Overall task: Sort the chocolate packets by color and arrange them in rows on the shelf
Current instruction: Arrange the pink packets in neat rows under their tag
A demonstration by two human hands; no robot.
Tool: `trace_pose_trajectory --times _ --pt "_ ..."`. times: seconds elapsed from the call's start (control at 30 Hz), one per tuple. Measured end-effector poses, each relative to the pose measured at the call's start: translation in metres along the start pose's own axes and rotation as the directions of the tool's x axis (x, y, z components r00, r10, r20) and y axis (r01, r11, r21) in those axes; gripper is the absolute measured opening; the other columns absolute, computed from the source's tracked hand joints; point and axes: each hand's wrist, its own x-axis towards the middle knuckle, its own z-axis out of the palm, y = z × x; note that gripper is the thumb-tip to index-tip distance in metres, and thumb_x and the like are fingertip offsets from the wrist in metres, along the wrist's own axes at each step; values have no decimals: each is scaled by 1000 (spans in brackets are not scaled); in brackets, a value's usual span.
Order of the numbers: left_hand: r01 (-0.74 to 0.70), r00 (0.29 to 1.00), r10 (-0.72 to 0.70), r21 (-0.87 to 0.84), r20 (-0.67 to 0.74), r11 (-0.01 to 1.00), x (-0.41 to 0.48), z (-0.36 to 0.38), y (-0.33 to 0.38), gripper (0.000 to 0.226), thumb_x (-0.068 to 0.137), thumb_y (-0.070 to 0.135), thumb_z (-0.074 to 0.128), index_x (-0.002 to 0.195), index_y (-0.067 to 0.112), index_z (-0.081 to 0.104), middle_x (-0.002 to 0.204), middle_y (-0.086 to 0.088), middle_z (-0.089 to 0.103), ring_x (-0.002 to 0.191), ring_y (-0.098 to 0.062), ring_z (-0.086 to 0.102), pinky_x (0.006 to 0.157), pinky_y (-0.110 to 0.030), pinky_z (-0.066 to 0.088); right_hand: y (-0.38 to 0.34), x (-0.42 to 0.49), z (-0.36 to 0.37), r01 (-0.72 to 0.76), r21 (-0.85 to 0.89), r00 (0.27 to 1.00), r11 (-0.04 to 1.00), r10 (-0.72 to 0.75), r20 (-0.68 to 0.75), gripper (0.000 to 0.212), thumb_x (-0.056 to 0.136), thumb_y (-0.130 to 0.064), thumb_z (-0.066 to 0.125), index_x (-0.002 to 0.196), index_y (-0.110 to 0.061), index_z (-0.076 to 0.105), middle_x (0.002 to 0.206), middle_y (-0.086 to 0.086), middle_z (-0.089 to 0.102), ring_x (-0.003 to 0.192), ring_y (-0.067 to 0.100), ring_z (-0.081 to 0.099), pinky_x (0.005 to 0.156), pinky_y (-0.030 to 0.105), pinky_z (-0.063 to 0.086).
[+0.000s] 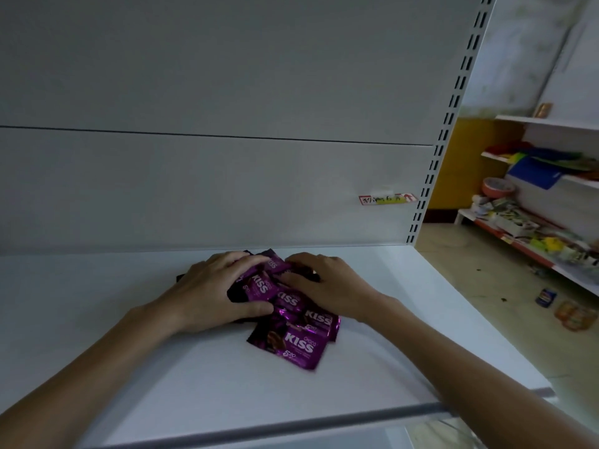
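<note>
Nearest of all, the grey front rail (pixel 324 419) of the white shelf (pixel 129 367) is crossed by two bare forearms reaching in. Further in, mid-shelf, the Choco Kiss packets (pixel 291 306) are seen heaped in one loose purple pile, all overlapped and not in any row. At the pile's near edge one single packet (pixel 291 346) is laid flat, label up and tilted.

The pile is flanked on both sides. Its left half is covered by the left hand (pixel 207 293): fingers are curled over the top, the thumb is pressed in from the near side, and several packets are clamped between them. Darker wrappers (pixel 180 277) are glimpsed under that hand at the pile's left edge. The right hand (pixel 327 286) is set on the pile's right side, fingers bent down onto the wrappers; whether anything is gripped there cannot be told. The two hands are kept close, the packets bunched between them.

Behind the pile, the grey back panel (pixel 194 189) is seen, with a red and yellow price label (pixel 387 199) fixed up to the pile's right. Beyond that, a slotted upright (pixel 447 124) is seen, then cluttered shelves (pixel 551 222) far right of the pile.
</note>
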Motion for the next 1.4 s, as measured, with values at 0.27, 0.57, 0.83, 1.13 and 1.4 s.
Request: trace_pose_trajectory --times 0.27,0.57,0.83,1.13,1.4 --pt "-65 997 57 -124 -60 990 7 3 0 75 56 90 35 122 55 42 127 29 43 117 5 38 97 -22 34 15 0 -22 -13 28 1000 1000 13 20 27 81 -32 68 106 -21 67 96 -6 69 77 -2 56 65 5 41" --pt "-73 965 -28 -367 -261 927 23 -4 2 25 90 38 47 111 32 60 108 14 65 96 8 56 79 -7 42 17 25 -39 -185 25 956 982 186 -227 28 88 -38 58 104 -16 67 95 1 69 84 18 63 76 27 50" --pt "-32 894 -169 -435 -416 900 23 -12 1 34 87 15 59 117 26 48 92 4 64 80 -13 63 66 -1 37 4 42 -3 -234 69 971 970 229 66 38 78 -39 70 101 -9 67 97 7 68 92 22 62 76 30 50" --pt "-44 867 -241 -549 -437 835 16 -13 13 20 81 18 69 98 15 61 88 4 68 78 -2 62 64 -3 42 18 26 -18 -189 368 978 910 207 -8 16 78 -7 70 70 -19 63 72 1 61 71 17 55 70 32 44" --pt "-72 881 -245 -627 -405 775 35 -11 33 16 77 14 72 88 16 61 76 1 69 60 -8 66 57 -12 49 41 11 -49 -110 346 960 932 190 -205 18 77 -11 72 72 -26 64 76 3 70 76 24 67 70 36 53"
